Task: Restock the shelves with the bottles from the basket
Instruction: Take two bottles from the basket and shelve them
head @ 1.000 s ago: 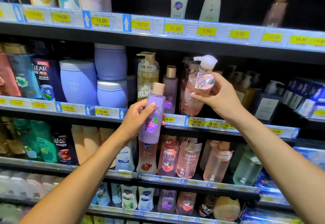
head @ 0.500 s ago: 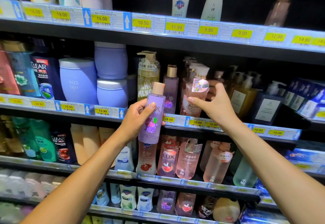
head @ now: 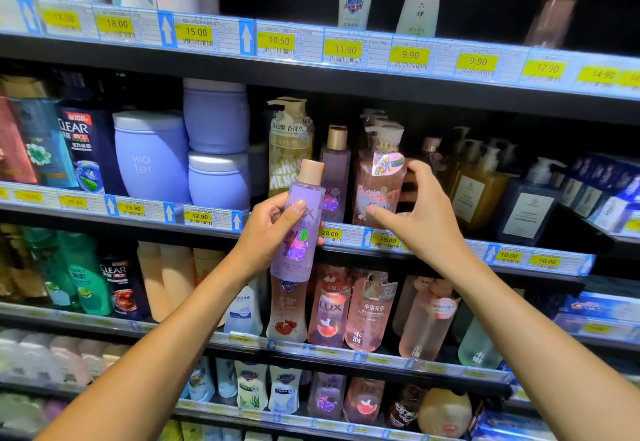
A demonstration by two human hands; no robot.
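Standing at the front edge of the second shelf, the pink pump bottle [head: 379,184] is upright just behind the price rail [head: 384,240], with more white pump heads lined up behind it, their bodies hidden. The right hand [head: 420,214] is beside it with fingers spread and released. The thumb tip overlaps the bottle's lower front and the fingers reach past its right shoulder; whether any of them touch it cannot be told.

The purple bottle [head: 294,250] is off the shelf, clasped in the left hand [head: 268,233] with the thumb across its front, upright in front of the rail. It covers part of the rail and the top of a bottle on the shelf below. A matching purple shelf bottle [head: 334,170] stands just left of the pink one, touching or nearly so, and a pale yellow pump bottle [head: 289,150] is beside that.

Right of the pink bottle a dark gap runs to the amber pump bottles [head: 474,191]; the right fingers sit in it, and a small bottle deep inside is hard to make out. Dark clearance separates the pump heads from the upper shelf [head: 311,70].

Lavender jars [head: 152,160] fill the left side. The far right boxes and the lower left rows are blurred.
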